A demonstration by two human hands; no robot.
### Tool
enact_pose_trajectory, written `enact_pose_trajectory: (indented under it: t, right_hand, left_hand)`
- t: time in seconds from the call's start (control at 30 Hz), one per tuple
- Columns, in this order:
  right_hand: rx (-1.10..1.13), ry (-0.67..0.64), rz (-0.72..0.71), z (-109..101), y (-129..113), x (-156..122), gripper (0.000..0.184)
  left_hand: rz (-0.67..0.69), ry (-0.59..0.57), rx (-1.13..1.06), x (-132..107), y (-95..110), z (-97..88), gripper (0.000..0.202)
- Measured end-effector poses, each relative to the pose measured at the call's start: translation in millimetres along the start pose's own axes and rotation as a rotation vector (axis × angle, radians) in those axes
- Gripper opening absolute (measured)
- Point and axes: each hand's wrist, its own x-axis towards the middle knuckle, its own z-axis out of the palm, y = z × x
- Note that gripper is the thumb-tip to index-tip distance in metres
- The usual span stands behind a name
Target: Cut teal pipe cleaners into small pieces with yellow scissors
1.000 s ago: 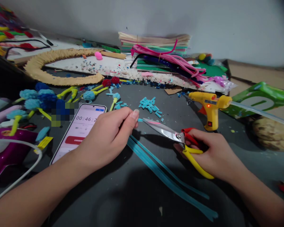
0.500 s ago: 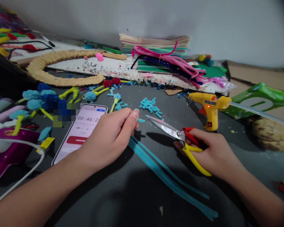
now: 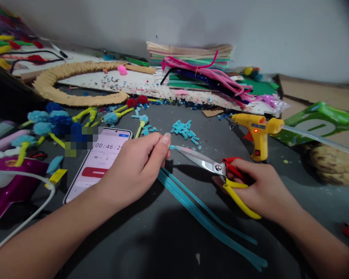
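Observation:
My left hand pinches one end of a bundle of light blue pipe cleaners, which trail toward me across the dark table. My right hand grips the red and yellow handles of a pair of scissors. The blades point left, and their tips reach the blue end sticking out of my left fingers. A small heap of short blue cut pieces lies just beyond the blades.
A phone showing a timer lies left of my left hand. A yellow glue gun with a lit lamp stands at the right. Blue pompom stems, a tan ring, pink pipe cleaners and stacked sheets sit behind. A magenta tool is at far left.
The scissors drew back to the right half a second ago, then came left again to the blue end in my left fingers. My left hand stays in place.

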Motion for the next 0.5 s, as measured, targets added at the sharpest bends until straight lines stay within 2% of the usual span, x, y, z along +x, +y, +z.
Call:
enact_pose_trajectory:
  t: [0.2,0.37,0.5]
  right_hand:
    - [-0.036,0.006,-0.039,-1,2,1,0.023]
    - [0.005,0.022,0.015,-3,-6,2,0.029]
    - [0.012,0.010,0.019,-2,-7,2,0.026]
  left_hand:
    - [0.008,-0.003,0.013,0,0,-0.2,0.040]
    - [0.011,0.006,0.015,-1,-1,-0.6,0.043]
    - [0.018,0.002,0.007,0,-1,-0.9,0.043]
